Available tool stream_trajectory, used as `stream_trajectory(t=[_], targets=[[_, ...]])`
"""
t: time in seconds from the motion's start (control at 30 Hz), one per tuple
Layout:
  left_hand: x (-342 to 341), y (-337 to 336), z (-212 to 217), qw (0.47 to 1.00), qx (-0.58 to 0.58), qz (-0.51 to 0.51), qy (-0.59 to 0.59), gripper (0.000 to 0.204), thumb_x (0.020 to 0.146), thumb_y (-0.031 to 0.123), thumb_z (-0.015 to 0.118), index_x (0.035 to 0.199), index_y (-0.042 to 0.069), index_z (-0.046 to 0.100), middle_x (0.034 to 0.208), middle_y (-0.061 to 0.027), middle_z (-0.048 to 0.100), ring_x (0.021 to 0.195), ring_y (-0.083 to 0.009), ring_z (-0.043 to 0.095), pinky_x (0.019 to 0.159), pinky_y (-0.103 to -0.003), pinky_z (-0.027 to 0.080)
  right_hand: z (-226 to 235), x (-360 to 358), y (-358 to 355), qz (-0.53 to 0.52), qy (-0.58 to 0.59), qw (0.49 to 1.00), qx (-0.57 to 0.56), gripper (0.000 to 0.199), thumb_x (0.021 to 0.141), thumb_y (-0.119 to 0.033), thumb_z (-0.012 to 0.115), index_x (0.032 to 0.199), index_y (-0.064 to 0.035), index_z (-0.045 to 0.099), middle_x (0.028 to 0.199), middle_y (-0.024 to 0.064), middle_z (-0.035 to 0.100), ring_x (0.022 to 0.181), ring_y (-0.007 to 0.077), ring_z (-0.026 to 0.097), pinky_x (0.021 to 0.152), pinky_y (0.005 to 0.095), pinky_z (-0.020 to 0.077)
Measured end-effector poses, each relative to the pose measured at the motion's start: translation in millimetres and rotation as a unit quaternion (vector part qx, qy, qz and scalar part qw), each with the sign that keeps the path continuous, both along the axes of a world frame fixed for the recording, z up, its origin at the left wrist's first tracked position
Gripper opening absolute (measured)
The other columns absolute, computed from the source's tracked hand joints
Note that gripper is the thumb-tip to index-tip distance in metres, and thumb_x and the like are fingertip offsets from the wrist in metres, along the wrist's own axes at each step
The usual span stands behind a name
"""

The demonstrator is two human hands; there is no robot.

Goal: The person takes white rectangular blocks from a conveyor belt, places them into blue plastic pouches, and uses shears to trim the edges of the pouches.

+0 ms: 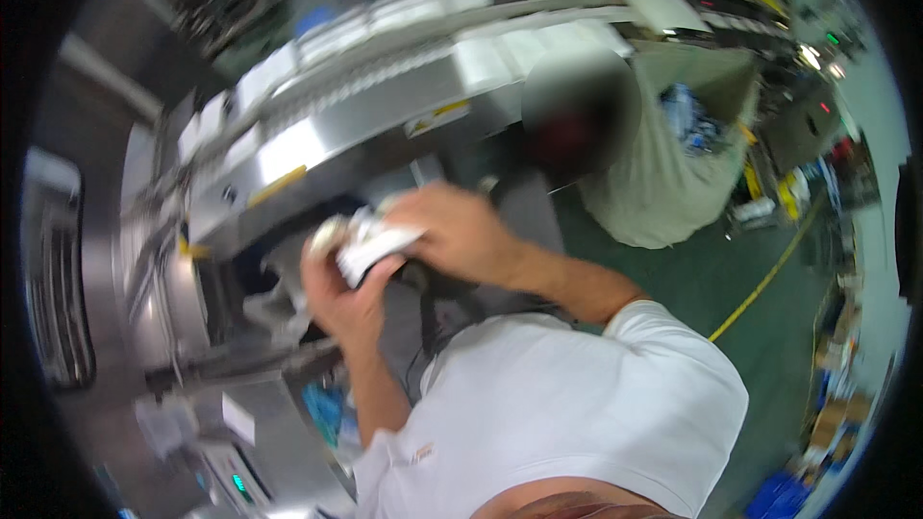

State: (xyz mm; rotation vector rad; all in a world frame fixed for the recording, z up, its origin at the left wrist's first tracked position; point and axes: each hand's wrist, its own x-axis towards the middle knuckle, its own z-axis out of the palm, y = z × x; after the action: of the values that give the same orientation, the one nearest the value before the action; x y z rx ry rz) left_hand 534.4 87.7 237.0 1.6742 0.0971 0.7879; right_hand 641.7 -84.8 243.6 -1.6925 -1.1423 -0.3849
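In front of my chest, both hands grip a crumpled white piece, perhaps a wrapper or thin packet; motion blur hides its exact kind. My left hand has its thumb pressed on the near side of it, fingers curled around the left end. My right hand closes over its right end from above. Small pale rounded bits show at the fingertips, too smeared to name. Below and left of my hands lies loose whitish film on the machine.
A steel conveyor with white packs curves across the far side. Right of it stands a large beige sack with blue-and-white scraps inside. A steel unit with a green display is at lower left. Boxes line the right wall.
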Motion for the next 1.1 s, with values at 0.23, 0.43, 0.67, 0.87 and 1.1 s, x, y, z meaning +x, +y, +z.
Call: stream_trajectory(t=[0.23, 0.43, 0.67, 0.87, 1.1], targets=[[-1, -46, -4, 0.856, -0.469, -0.215, 0.025, 0.106, 0.066, 0.035, 0.100, 0.148, 0.003, 0.042, 0.143, -0.0112, 0.054, 0.134, -0.0262, 0.055, 0.113, -0.043, 0.046, 7, 14, -23, -0.055, -0.205, 0.977, -0.019, 0.040, 0.073, -0.001, 0.076, 0.112, -0.0050, 0.073, 0.112, 0.0133, 0.066, 0.104, 0.0333, 0.064, 0.087, 0.0438, 0.0547], [-6, -51, 12, 0.928, -0.345, -0.135, 0.047, 0.047, 0.100, 0.012, 0.071, 0.138, -0.001, 0.047, 0.127, -0.0086, 0.061, 0.117, -0.0141, 0.058, 0.100, -0.032, 0.049, -9, 1, -19, -0.035, -0.189, 0.981, -0.039, 0.053, 0.071, 0.002, 0.079, 0.122, -0.0083, 0.067, 0.123, 0.0135, 0.062, 0.114, 0.0355, 0.059, 0.093, 0.0437, 0.0529], [-15, -37, 1, 0.947, -0.273, -0.132, 0.104, 0.049, 0.097, 0.003, 0.068, 0.140, 0.001, 0.043, 0.127, -0.0088, 0.059, 0.118, -0.0143, 0.059, 0.100, -0.032, 0.050, 34, -7, -41, 0.095, 0.041, 0.981, -0.163, 0.064, 0.067, -0.002, 0.081, 0.128, -0.0082, 0.060, 0.133, 0.0145, 0.057, 0.122, 0.0388, 0.053, 0.102, 0.0450, 0.0476], [-16, -37, 3, 0.938, -0.245, -0.197, 0.144, 0.055, 0.093, 0.000, 0.069, 0.140, 0.003, 0.041, 0.125, -0.0086, 0.058, 0.116, -0.0145, 0.061, 0.095, -0.031, 0.055, 39, -5, -26, 0.047, 0.050, 0.993, -0.099, 0.042, 0.073, -0.006, 0.081, 0.111, -0.0050, 0.064, 0.123, 0.0145, 0.062, 0.113, 0.0332, 0.058, 0.097, 0.0414, 0.0490], [-17, -28, 21, 0.924, -0.220, -0.254, 0.181, 0.058, 0.089, 0.000, 0.073, 0.140, 0.002, 0.044, 0.125, -0.0062, 0.059, 0.113, -0.0134, 0.062, 0.092, -0.030, 0.056, 24, 4, -30, 0.092, 0.279, 0.955, -0.053, 0.013, 0.087, 0.000, 0.071, 0.097, -0.0006, 0.064, 0.115, 0.0087, 0.062, 0.098, 0.0133, 0.061, 0.086, 0.0285, 0.0504]])
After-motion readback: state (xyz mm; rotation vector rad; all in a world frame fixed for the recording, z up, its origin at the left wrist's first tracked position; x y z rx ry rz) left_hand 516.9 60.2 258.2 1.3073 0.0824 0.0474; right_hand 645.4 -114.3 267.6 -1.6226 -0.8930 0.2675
